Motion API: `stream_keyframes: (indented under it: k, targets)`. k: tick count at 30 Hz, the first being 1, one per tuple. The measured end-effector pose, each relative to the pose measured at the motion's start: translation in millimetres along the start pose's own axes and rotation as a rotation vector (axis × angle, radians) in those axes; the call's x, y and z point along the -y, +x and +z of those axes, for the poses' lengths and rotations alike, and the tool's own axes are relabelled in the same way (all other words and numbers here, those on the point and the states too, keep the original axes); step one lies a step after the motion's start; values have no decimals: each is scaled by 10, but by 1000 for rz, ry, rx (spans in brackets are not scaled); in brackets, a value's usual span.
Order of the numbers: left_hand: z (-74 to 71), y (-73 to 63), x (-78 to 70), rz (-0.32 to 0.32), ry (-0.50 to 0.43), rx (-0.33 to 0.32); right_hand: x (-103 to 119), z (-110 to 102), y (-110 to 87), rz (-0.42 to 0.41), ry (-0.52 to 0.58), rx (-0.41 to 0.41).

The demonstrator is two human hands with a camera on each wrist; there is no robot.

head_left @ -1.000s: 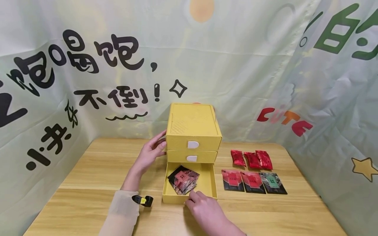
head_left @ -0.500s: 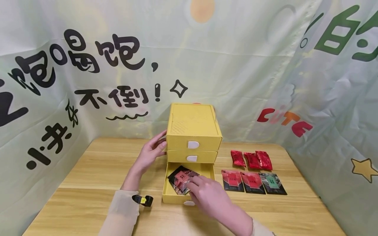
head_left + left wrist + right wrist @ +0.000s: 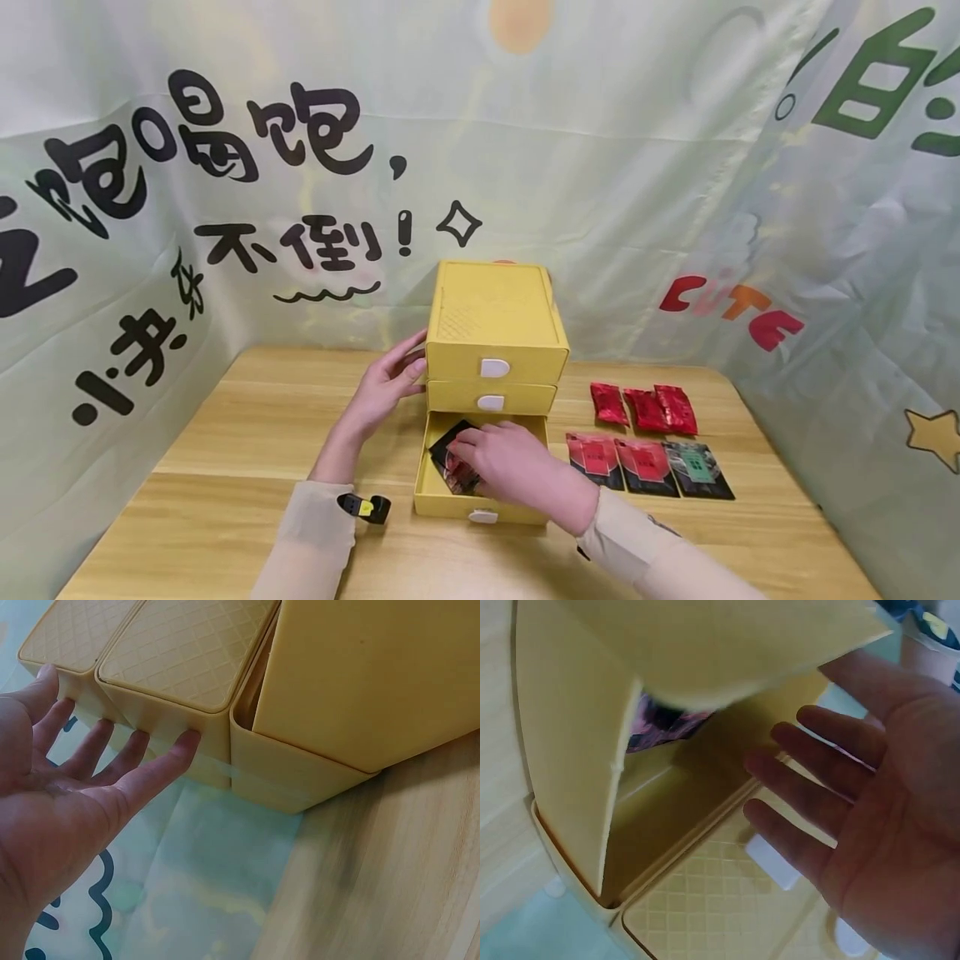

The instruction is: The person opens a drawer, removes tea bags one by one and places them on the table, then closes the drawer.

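Note:
A yellow drawer cabinet (image 3: 498,308) stands on the wooden table with its bottom drawer (image 3: 438,506) pulled out. My left hand (image 3: 378,387) rests against the cabinet's left side. Its fingers (image 3: 157,776) are spread and straight, fingertips at the yellow side wall. Over the drawer is my right hand (image 3: 513,460), its fingertips close to a pile of flat black and pink packets (image 3: 459,481) and hiding part of it. In the right wrist view, the fingers (image 3: 810,791) are loosely extended with nothing visible between them, and the packets (image 3: 664,727) show inside the drawer.
Right of the cabinet lie several small red wrapped packets (image 3: 609,406). In front of them, two pink-and-black flat packets (image 3: 647,467) and one green-and-black packet (image 3: 699,468) form a row. A printed cloth backdrop (image 3: 600,192) rises behind the table.
My right hand has moved from the drawer's front edge up and inward over the packets, uncovering the white pull tab. My left hand stays against the cabinet.

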State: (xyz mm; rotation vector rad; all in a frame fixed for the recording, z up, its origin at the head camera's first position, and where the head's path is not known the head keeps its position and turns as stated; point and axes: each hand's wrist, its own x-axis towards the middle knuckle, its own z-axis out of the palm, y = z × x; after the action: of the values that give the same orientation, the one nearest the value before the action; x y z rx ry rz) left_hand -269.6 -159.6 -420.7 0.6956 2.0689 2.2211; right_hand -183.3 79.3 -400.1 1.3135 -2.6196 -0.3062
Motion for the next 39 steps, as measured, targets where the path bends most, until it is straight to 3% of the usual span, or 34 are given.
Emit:
stream_keyframes:
  k: [11,21,39]
  targets:
    - [3,12,1,-7,1,-2,-123,204,201,22,58,180]
    - [10,11,-14,-8,2,-3,-122,288,193,-7,50,184]
    - [16,-2,-8,2,-1,4,-133,284,126,-3,182,146]
